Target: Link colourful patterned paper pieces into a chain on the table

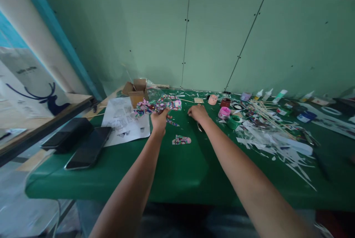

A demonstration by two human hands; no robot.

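Observation:
My left hand (159, 120) is closed round a colourful figure (163, 105), patterned in pink, green and white, and holds it above the tabletop. My right hand (198, 112) is lowered to the green table (163, 171), its fingers bent together; anything between them is hidden. Under the right wrist lies a shiny metal tool (199, 127), partly covered, its kind unclear. A small flat piece (181, 140) in the same pink and green pattern rests on the table between my forearms. Another patterned piece (172, 121) lies just right of my left hand.
Printed sheets (126, 119) and a small cardboard box (138, 93) stand left, near a phone (88, 147) and a dark case (68, 134). Right are an open pink paint jar (224, 113), a green jar (234, 121), thin sticks (273, 116) and paper strips (266, 140). A green wall (155, 27) rises behind.

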